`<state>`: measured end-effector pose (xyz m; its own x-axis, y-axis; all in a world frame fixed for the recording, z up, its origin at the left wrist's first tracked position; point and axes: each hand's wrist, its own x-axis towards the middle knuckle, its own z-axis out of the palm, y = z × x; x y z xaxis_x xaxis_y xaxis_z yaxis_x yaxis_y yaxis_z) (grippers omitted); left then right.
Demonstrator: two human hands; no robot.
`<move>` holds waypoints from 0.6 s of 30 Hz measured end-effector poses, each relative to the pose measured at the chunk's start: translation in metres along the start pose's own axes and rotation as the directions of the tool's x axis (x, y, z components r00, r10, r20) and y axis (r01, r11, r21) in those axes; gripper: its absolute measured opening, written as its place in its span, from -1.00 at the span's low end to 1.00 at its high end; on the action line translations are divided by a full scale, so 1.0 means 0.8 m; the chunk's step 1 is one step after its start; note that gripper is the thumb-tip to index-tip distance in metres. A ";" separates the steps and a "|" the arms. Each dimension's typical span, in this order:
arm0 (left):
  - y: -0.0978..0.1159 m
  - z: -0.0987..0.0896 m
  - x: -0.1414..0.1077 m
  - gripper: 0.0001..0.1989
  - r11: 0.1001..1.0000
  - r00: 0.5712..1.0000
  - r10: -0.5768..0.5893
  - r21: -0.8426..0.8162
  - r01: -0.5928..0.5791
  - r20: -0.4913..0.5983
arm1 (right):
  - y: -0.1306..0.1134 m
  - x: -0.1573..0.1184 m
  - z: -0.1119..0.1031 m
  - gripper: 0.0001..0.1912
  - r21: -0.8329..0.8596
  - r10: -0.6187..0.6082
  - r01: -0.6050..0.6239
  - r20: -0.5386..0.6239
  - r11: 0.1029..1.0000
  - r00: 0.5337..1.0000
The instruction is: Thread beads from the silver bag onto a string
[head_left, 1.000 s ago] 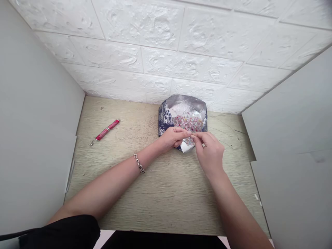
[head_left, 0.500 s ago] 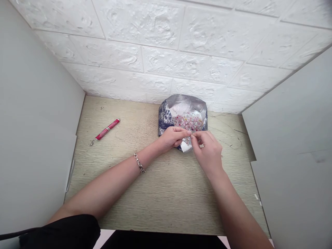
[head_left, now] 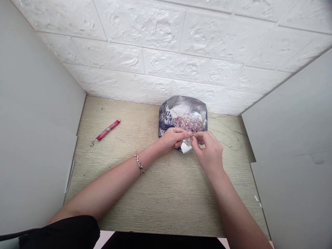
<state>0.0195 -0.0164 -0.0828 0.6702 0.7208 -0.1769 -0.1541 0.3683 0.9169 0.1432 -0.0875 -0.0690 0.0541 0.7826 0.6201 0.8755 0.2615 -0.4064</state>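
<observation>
A foil-lined pouch (head_left: 185,103), silver inside and dark blue and white outside, stands folded open against the wall. Many small beads (head_left: 188,122), mostly pink, white and clear, lie in it. Over its front edge my left hand (head_left: 175,138) pinches with thumb and forefinger; a chain bracelet (head_left: 139,164) circles that wrist. My right hand (head_left: 209,148) meets it from the right, thumb and forefinger also pinched. The fingertips nearly touch. Whatever they hold is too small to make out.
A red tube-shaped item (head_left: 108,130) lies on the table (head_left: 155,197) at the left, with a small metal piece (head_left: 92,143) beside it. Thin threads (head_left: 228,129) lie right of the pouch. Grey panels (head_left: 33,121) flank both sides, and a white brick-pattern wall (head_left: 160,55) closes the back.
Hardly anything differs. The fingertips of both hands have shifted very slightly while staying pinched together over the pouch; the view has tilted a touch.
</observation>
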 end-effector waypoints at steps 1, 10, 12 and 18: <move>0.000 0.000 0.000 -0.74 1.000 1.000 0.000 0.002 0.000 -0.001 | 0.000 0.000 0.000 -0.96 -0.005 -0.003 0.003 -0.005 1.000 1.000; -0.002 -0.001 0.001 -0.74 1.000 1.000 0.008 -0.012 -0.008 0.014 | 0.002 0.000 0.001 -0.93 0.023 -0.020 0.020 0.003 1.000 1.000; -0.002 -0.002 0.001 -0.74 1.000 1.000 0.014 -0.027 -0.013 0.024 | 0.002 0.000 0.000 -0.92 0.040 -0.025 0.025 0.020 0.999 0.999; -0.003 -0.003 0.002 -0.70 0.999 0.999 0.018 -0.030 -0.016 0.050 | 0.003 0.002 -0.003 -0.90 0.046 -0.041 0.039 0.044 0.998 0.998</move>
<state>0.0192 -0.0145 -0.0862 0.7030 0.6968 -0.1421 -0.1869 0.3738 0.9085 0.1463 -0.0870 -0.0670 -0.0026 0.7953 0.6063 0.8538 0.3174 -0.4127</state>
